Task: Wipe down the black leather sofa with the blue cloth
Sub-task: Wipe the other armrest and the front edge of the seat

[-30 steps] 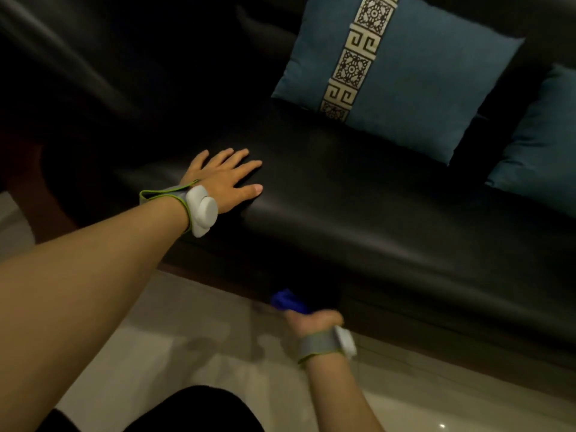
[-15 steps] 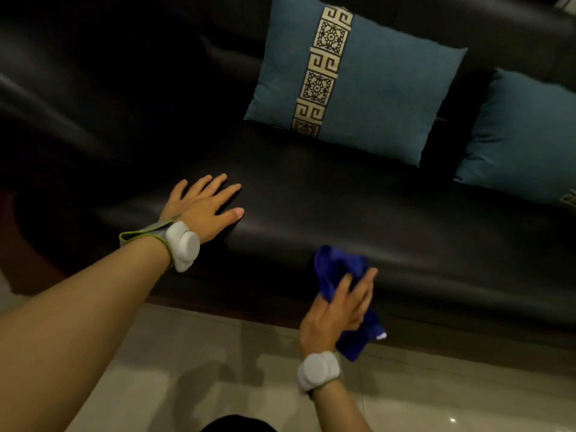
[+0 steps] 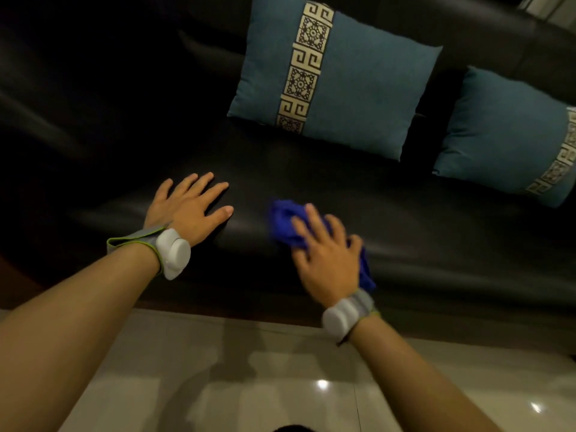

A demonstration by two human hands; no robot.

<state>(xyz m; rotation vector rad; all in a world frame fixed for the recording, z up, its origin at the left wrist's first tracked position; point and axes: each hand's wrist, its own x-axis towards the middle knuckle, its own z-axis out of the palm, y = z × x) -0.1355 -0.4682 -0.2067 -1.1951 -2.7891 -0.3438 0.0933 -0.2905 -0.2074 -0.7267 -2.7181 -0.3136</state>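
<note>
Hands first: your left hand [image 3: 190,207] lies flat on the seat of the black leather sofa [image 3: 389,207], fingers straight and spread, palm down close to the front edge. Your right hand [image 3: 327,254] presses the blue cloth [image 3: 283,222] onto the seat just beside it, fingers spread and fairly straight over the bunched fabric; whether the thumb curls round the cloth you cannot tell, since the frame is blurred there. Cloth sticks out past your fingertips toward the backrest and also trails down beside your wrist toward the front edge.

Room on the seat: bare leather runs to the right of the cloth along the front edge, and a strip of open seat lies between the cloth and the cushions. To the left of your left hand the sofa falls into darkness and its edge is hard to make out.

Count: two teal cushions, the nearer cushion [image 3: 336,79] leaning on the backrest, the second cushion [image 3: 505,135] at the right; two white wrist devices, left [image 3: 173,257] and right [image 3: 339,316]; one cloth. Pale glossy floor [image 3: 249,385] lies below the sofa front.
</note>
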